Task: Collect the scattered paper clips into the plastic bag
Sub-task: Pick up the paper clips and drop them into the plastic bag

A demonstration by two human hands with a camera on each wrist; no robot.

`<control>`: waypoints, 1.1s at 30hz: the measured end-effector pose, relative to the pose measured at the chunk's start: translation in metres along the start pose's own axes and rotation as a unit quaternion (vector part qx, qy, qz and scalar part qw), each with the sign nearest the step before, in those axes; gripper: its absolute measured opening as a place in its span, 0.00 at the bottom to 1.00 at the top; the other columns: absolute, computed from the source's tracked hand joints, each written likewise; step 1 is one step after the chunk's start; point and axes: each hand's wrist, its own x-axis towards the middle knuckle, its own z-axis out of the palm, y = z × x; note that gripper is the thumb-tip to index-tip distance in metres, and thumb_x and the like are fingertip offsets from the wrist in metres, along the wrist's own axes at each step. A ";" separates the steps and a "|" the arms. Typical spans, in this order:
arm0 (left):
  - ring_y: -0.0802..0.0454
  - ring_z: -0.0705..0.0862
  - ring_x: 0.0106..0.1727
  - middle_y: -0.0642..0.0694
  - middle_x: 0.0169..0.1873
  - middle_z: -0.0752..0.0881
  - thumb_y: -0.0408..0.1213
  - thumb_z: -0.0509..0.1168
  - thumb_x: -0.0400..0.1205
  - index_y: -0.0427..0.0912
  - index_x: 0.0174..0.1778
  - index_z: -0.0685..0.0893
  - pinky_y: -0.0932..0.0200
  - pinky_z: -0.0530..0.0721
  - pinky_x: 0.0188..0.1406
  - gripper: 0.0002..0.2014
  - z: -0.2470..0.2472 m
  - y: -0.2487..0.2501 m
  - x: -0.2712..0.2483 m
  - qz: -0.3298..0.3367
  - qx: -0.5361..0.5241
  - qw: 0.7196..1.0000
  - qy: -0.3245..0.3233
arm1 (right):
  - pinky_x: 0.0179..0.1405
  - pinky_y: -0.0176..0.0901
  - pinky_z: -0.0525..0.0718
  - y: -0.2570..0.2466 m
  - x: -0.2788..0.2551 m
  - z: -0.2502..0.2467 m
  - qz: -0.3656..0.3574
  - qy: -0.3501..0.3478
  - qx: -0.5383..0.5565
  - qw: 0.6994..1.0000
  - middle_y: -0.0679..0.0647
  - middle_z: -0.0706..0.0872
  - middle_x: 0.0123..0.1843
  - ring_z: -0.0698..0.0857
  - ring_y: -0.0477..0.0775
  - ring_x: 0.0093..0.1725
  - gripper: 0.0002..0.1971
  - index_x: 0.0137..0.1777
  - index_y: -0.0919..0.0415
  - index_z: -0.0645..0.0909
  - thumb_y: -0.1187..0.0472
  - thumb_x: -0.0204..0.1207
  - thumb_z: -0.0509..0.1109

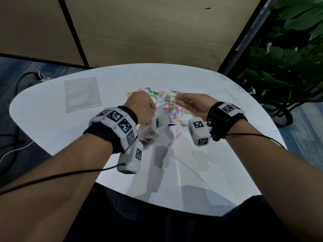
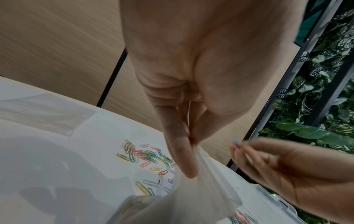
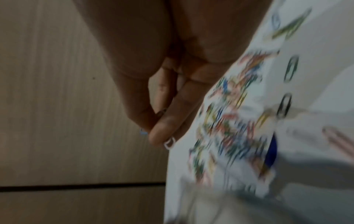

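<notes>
1. Head view: my left hand [image 1: 139, 106] pinches the rim of the plastic bag [image 1: 158, 124], fingers curled tight on the film, so the bag hangs below and just to the inside of that hand, its mouth facing my other hand. A few clips already show as a dark clump inside. My right hand [image 1: 194, 104] hovers level with the left, thumb and fingertips closed on a few paper clips [image 1: 178, 96]. The scattered pile [image 1: 170, 109] lies on the white worktop [image 1: 52, 123] between and beyond my two hands, nearer the right one. A second flat bag [image 1: 82, 94] lies well off to the far side of my left hand, untouched.

2. Left wrist view: my thumb and forefinger clamp the bag's top edge [image 2: 201, 178], and the film falls away beneath them. My right hand [image 2: 287, 171] comes in from the side with its fingertips pressed together on something pale and thin; blur hides how many clips. The bag mouth sits below and inward of those fingertips, so I judge the next move to be a short travel inward and down over the opening. If the mouth sags shut, clips may slide off the film.

3. Right wrist view: heavily blurred. My fingers [image 3: 162, 125] are closed together, a white clip [image 3: 169, 143] poking out under the tip. The pile [image 3: 229, 121] streaks past beneath my palm side.
</notes>
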 end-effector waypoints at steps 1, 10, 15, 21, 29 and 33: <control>0.41 0.94 0.39 0.36 0.37 0.92 0.23 0.62 0.83 0.36 0.53 0.90 0.47 0.93 0.51 0.12 0.001 0.001 0.000 0.003 -0.001 1.000 0.002 | 0.40 0.31 0.89 -0.001 -0.009 0.013 0.002 -0.038 -0.010 0.999 0.60 0.91 0.43 0.92 0.50 0.41 0.03 0.48 0.73 0.85 0.73 0.76 0.72; 0.40 0.94 0.38 0.35 0.37 0.92 0.24 0.64 0.83 0.34 0.53 0.91 0.46 0.93 0.49 0.10 -0.003 -0.001 -0.001 -0.004 -0.022 1.000 0.020 | 0.50 0.46 0.90 0.023 -0.029 0.046 -0.092 -0.104 -0.415 0.899 0.60 0.93 0.46 0.92 0.55 0.45 0.08 0.45 0.56 0.91 0.69 0.74 0.74; 0.42 0.94 0.38 0.36 0.39 0.93 0.27 0.65 0.84 0.36 0.50 0.91 0.46 0.93 0.49 0.09 -0.007 -0.005 0.000 -0.004 -0.026 0.999 0.028 | 0.57 0.48 0.88 0.009 0.005 -0.009 -0.103 0.124 -0.495 0.854 0.55 0.91 0.52 0.89 0.58 0.54 0.09 0.52 0.55 0.90 0.64 0.78 0.69; 0.42 0.94 0.39 0.37 0.39 0.93 0.26 0.64 0.84 0.35 0.53 0.91 0.46 0.93 0.50 0.10 -0.013 -0.009 -0.002 -0.001 -0.014 0.999 0.031 | 0.72 0.63 0.72 0.060 0.047 -0.083 0.071 0.190 -0.750 0.630 0.65 0.66 0.76 0.71 0.73 0.73 0.24 0.76 0.59 0.66 0.54 0.81 0.62; 0.41 0.94 0.40 0.45 0.32 0.86 0.24 0.61 0.84 0.36 0.55 0.90 0.46 0.93 0.50 0.12 -0.016 -0.012 -0.001 -0.007 -0.012 1.000 0.025 | 0.65 0.54 0.76 0.058 0.082 -0.064 -0.012 0.159 -0.783 0.602 0.67 0.77 0.69 0.77 0.70 0.68 0.20 0.71 0.63 0.74 0.58 0.82 0.59; 0.42 0.94 0.39 0.45 0.33 0.87 0.25 0.61 0.83 0.36 0.55 0.90 0.46 0.93 0.50 0.12 -0.016 -0.012 -0.001 -0.006 -0.007 1.000 0.021 | 0.44 0.45 0.80 0.063 0.082 -0.054 -0.061 0.180 -0.767 0.613 0.64 0.88 0.55 0.86 0.64 0.52 0.12 0.54 0.66 0.83 0.64 0.80 0.60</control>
